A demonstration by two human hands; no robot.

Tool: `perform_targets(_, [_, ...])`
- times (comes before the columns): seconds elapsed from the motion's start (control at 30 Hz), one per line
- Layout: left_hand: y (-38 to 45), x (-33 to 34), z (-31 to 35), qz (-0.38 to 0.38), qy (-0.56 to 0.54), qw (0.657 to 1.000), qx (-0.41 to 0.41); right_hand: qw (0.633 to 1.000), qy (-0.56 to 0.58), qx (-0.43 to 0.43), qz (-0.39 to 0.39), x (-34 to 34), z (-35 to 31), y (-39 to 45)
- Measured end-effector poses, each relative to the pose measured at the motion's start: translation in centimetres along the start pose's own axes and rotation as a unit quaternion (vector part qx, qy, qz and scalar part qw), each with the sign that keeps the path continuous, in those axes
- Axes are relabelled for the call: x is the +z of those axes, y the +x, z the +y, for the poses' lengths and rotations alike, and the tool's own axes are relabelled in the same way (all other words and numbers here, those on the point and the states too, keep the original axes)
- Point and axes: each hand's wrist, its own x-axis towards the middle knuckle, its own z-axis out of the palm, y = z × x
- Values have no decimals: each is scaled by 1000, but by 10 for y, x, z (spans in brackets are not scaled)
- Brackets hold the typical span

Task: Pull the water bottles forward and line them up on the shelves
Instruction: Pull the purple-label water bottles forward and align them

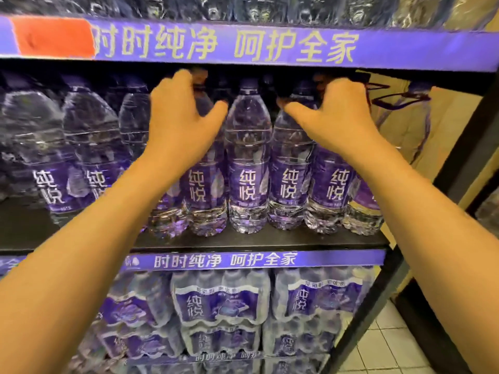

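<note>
- Reaching up to the middle shelf (270,240), the left hand (179,117) lies over the top of one water bottle (201,184); its fingers curl around the neck near the cap and the thumb points to the right.
- The right hand (333,114) does the same on another bottle (328,184) further right; its fingers are curled around the dark top part and the thumb points to the left.
- So the grip of each hand is clamped on a bottle top; the fingertips are hidden in the shadow under the upper shelf.
- Between the two hands stands a free bottle (248,168), upright, with its purple label to the front, and one more bottle (289,179) is just beside it on the right.
- These bottles stand in a row near the front edge of the middle shelf, touching each other.
- On the left part of this shelf, large bottles (89,147) stand further back.
- Below, wrapped packs of small bottles (220,300) are stacked.
- A purple strip with white characters (224,44) runs along the edge of the upper shelf, and an orange patch (54,37) covers its left end.
</note>
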Motion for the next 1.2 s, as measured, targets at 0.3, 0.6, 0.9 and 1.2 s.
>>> perform_targets(0.3, [0,27,19,-121,55,990,54,985,-96,33,-138,12,1,14])
perform_targets(0.6, [-2,46,24,-126,91,988,20,983,-86,20,-161,10,11,27])
perform_targets(0.9, [-2,44,22,-130,75,989,8,978,-62,-7,-199,-3,13,26])
perform_targets(1.2, [-8,42,24,-125,105,986,21,981,-63,9,-185,2,10,21])
